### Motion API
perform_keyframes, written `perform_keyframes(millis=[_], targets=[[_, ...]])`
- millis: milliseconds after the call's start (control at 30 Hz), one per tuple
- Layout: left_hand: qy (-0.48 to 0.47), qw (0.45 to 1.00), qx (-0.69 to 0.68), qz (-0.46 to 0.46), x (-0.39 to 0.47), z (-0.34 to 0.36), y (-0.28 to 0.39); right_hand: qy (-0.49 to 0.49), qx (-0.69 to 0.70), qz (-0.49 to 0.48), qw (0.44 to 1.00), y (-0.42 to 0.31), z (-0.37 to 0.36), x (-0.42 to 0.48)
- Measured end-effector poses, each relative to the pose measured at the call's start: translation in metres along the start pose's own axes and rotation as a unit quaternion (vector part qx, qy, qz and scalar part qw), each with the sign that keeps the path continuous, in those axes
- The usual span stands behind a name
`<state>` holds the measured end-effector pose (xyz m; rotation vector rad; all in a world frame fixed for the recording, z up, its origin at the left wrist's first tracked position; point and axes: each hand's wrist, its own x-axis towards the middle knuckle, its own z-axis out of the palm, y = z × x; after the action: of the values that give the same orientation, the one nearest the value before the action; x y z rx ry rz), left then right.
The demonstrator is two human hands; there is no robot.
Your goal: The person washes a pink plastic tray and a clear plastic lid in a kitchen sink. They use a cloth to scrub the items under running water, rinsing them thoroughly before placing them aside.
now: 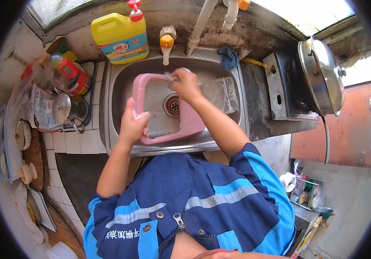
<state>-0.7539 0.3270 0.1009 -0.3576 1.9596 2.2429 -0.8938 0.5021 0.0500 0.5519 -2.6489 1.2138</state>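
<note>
A pink plastic frame (139, 94) is held tilted over the stainless steel sink (117, 81). Its middle is open, and the drain (173, 105) shows through it. My left hand (133, 121) grips the frame's left side, with white suds on the thumb. At the far edge of the frame, my right hand (185, 84) is closed around a small grey scrubber (169, 77), mostly hidden by the fingers. A clear, soapy plastic piece (226, 94) lies in the sink to the right of my right forearm.
Behind the sink are a tap with an orange handle (166, 42) and a yellow detergent jug (120, 39). A blue cloth (228, 58) hangs on the back right rim. On the right, a lidded steel pan (321, 74) rests on a stove (277, 87). Bottles and lids crowd a tray (93, 77) at left.
</note>
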Motion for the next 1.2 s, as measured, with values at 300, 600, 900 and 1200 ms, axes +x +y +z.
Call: perform_keyframes(millis=[300, 600, 900, 1200], targets=[[0.024, 0.999, 0.009, 0.030, -0.008, 0.004, -0.009, -0.032, -0.032, 0.124, 0.991, 0.023, -0.003, -0.037], [0.024, 1.000, 0.008, 0.005, -0.005, -0.005, -0.019, -0.124, 0.177, 0.231, 0.949, 0.068, -0.013, -0.091], [0.008, 0.994, 0.091, 0.064, 0.001, -0.013, -0.024, 0.058, -0.018, -0.215, 0.975, -0.076, -0.004, -0.032], [0.012, 0.983, 0.121, 0.140, -0.014, -0.023, -0.049, 0.034, -0.060, -0.111, 0.991, 0.056, -0.029, -0.052]])
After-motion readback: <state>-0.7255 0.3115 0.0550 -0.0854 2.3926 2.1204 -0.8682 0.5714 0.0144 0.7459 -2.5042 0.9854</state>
